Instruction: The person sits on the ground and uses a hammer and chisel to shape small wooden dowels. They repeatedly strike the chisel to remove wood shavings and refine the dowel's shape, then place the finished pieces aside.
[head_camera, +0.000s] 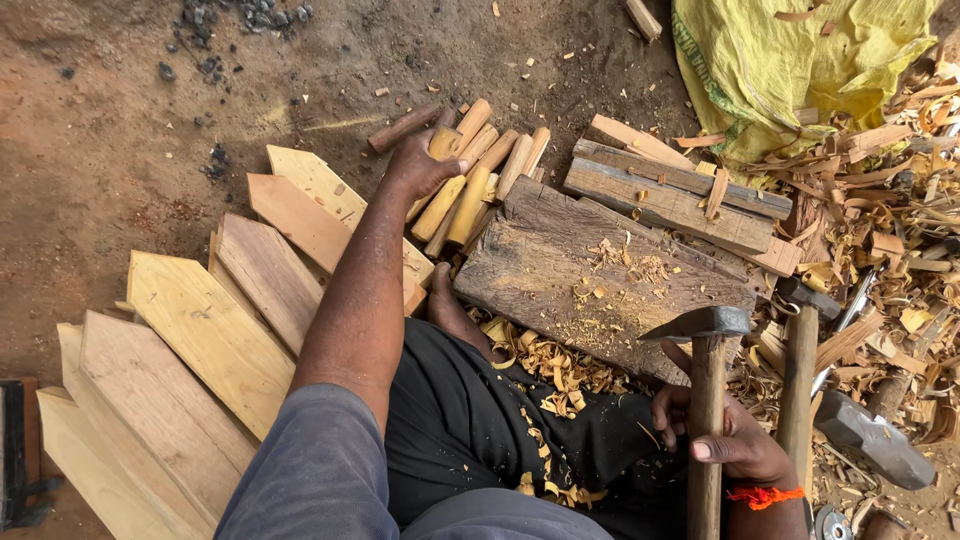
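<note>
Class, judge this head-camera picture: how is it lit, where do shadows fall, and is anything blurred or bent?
Head view: soft, even daylight, no glare; faint shadows under the left hand on the pegs and beneath the block. Focus is sharp on the hammer in the right hand. Slight wide-angle stretch at the edges, planks included.

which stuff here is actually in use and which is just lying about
In use: left hand on the short wooden pegs; right hand gripping the hammer; worn chopping block.

Lying about: pointed planks, yellow sack, shavings, second hammer.
</note>
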